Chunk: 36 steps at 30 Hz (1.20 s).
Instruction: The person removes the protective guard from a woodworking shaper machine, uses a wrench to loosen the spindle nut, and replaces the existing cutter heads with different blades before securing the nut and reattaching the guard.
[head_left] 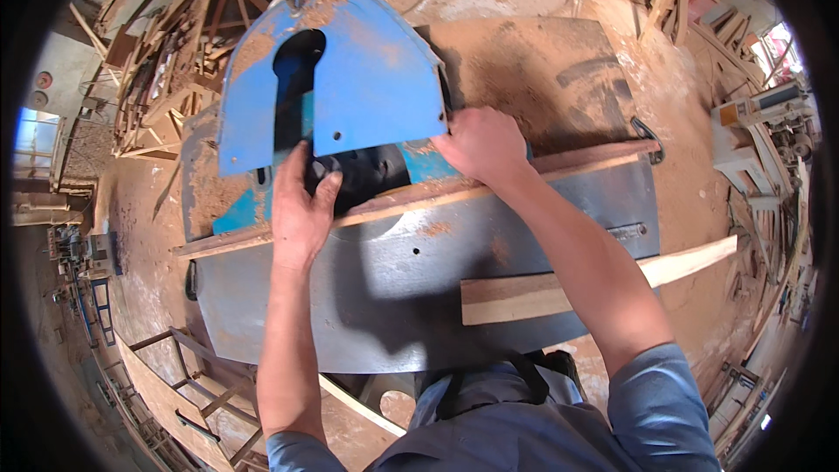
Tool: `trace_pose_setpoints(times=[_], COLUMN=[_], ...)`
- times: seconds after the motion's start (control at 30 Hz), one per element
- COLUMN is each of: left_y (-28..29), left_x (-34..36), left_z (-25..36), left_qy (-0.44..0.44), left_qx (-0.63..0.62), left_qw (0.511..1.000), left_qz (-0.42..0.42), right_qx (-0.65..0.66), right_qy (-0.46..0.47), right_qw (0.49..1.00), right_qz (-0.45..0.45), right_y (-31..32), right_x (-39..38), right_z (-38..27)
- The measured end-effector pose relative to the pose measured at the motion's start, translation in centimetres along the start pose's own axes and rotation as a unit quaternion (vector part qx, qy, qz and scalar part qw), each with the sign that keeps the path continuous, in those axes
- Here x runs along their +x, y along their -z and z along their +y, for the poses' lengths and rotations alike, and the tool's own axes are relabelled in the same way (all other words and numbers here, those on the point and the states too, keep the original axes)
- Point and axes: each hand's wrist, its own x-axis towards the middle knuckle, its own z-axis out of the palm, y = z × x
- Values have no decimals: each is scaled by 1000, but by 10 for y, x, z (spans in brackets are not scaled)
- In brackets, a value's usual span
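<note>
A sawdust-covered blue metal guard (376,92) with a keyhole-shaped slot stands over a woodworking machine. My right hand (482,142) is closed on the guard's lower right corner; its fingertips are hidden. Under the guard's lower edge, my left hand (300,210) reaches toward a dark rounded machine part (371,173), thumb and forefinger apart. Whether it touches that part I cannot tell. A long wooden fence (393,201) crosses the grey metal table (419,297) just in front of both hands. Near my right forearm lies a pale wooden board (516,297), jutting past the table's right side.
A clamp (647,135) sits at the fence's right end. Wood scraps (188,79) are heaped at the far left. Another machine (756,135) stands at the right. A wooden frame (166,393) lies at the near left, and sawdust covers the back table (533,61).
</note>
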Motion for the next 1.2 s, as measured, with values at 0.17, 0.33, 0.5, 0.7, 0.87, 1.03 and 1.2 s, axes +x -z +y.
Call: trace_pose_setpoints(times=[0.17,0.33,0.5,0.7,0.87,1.03,1.2], left_y=[1,-4,3,-2,1,-3,-3], left_x=[6,2,3,2,4,3,3], left_z=[20,8,9,21,8,14,-18], left_qy=[-21,40,-48,70,-55,57,-103], left_qx=[157,-1,111,120,55,97,-11], left_qw=[987,999,993,990,997,994,994], left_qz=[6,-1,0,26,17,2,33], right_qx=[9,16,16,14,26,33,33], right_qy=[1,11,6,-17,-27,-22,-20], right_qw=[1000,999,999,1000,999,998,998], right_qz=[28,40,40,-1,-1,44,48], right_y=[-1,-11,-11,-5,-3,-11,-9], right_x=[1,5,5,5,4,4,3], right_z=[5,10,6,4,1,6,3])
